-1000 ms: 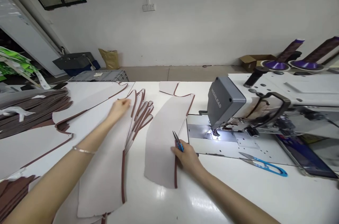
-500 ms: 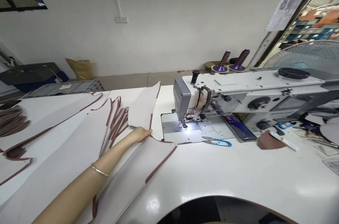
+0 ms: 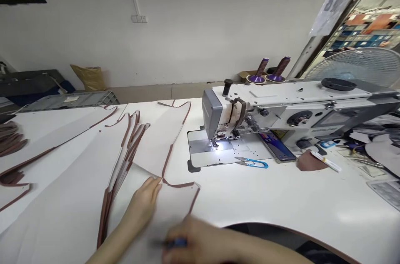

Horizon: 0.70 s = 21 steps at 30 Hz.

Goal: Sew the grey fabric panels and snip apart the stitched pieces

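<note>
Left-hand fingers (image 3: 146,197) lie flat and open on a pale panel (image 3: 176,203) with brown piped edging, gripping nothing and seemingly pinning it to the white surface (image 3: 281,210). Just right of them, blurred right-hand fingers (image 3: 195,239) appear curled around blue-handled snips (image 3: 176,242), keeping the blades within reach. Ahead of the fingers stands an industrial sewing machine (image 3: 218,122), with second blue snips (image 3: 251,163) beside its bed; to their left, matching panels (image 3: 120,164) overlap in a fan, edges exposed.
</note>
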Each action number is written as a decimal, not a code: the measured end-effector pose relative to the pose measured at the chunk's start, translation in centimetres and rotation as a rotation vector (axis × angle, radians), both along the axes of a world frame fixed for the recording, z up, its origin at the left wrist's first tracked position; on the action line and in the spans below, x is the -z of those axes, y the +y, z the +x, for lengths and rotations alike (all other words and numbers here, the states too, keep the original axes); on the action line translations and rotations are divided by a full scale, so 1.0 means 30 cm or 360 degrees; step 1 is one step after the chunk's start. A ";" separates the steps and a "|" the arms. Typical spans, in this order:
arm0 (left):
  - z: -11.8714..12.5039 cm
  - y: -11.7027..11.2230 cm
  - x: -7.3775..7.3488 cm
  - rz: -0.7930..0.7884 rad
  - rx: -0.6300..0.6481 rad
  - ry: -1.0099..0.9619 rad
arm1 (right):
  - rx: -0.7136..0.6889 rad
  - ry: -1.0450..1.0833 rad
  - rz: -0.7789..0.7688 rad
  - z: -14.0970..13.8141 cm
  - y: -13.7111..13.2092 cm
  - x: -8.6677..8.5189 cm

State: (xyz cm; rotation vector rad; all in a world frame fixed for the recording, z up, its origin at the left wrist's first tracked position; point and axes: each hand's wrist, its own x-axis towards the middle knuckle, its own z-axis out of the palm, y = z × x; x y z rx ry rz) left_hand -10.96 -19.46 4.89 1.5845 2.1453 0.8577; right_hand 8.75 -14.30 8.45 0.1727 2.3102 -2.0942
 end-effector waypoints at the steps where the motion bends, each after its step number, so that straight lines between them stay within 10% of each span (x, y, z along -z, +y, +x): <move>1: 0.021 -0.041 0.004 0.0042 0.0011 -0.0027 | 0.0290 -0.0033 0.0140 0.013 0.049 0.007; 5: 0.110 -0.155 -0.012 0.0223 0.0013 -0.0063 | 0.0538 -0.0335 0.0405 0.017 0.209 0.034; 10: 0.163 -0.209 -0.050 0.0386 -0.0106 0.0177 | 0.0083 -0.0519 -0.0054 -0.020 0.254 0.071; 21: 0.156 -0.216 -0.047 0.0490 0.0112 0.0183 | -0.0099 -0.0495 -0.0684 -0.042 0.230 0.111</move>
